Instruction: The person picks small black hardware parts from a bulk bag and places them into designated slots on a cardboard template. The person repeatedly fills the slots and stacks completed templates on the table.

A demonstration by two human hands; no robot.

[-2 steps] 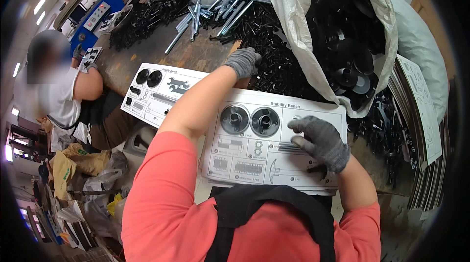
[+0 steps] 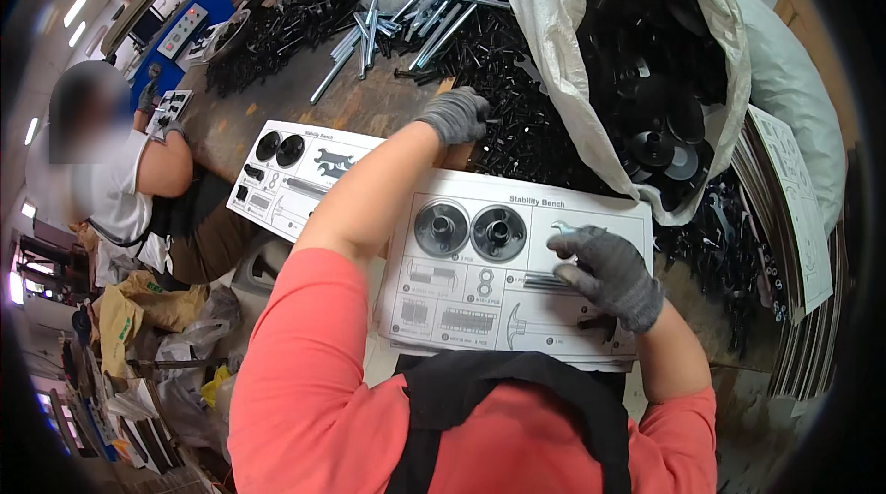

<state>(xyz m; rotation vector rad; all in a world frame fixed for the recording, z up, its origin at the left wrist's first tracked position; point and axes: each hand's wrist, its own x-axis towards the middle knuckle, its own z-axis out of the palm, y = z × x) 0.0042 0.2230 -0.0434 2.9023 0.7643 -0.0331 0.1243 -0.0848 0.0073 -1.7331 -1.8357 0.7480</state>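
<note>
My left hand (image 2: 455, 116), in a grey glove, is at the near-left edge of a heap of small black bolts (image 2: 517, 139). Its fingers are curled, and whatever they may hold is hidden. Over the right part of a white printed card (image 2: 443, 182), my gloved right hand (image 2: 611, 280) hovers with thumb and fingers apart. Just beyond its fingertips shows a wrench shape (image 2: 561, 228), printed or real I cannot tell. Two black round discs with raised hubs, a left disc (image 2: 441, 228) and a right disc (image 2: 498, 232), lie on the card's upper left.
A second card (image 2: 305, 148) with discs and small parts lies to the left. Silver rods (image 2: 429, 19) are heaped beyond. A white sack (image 2: 563, 60) of black discs stands at right, beside stacked cards (image 2: 798, 217). A co-worker (image 2: 111, 162) works at far left.
My left hand has drawn back slightly to the left at the bolt heap. My right hand has shifted a little toward me and right, uncovering more of the wrench shape.
</note>
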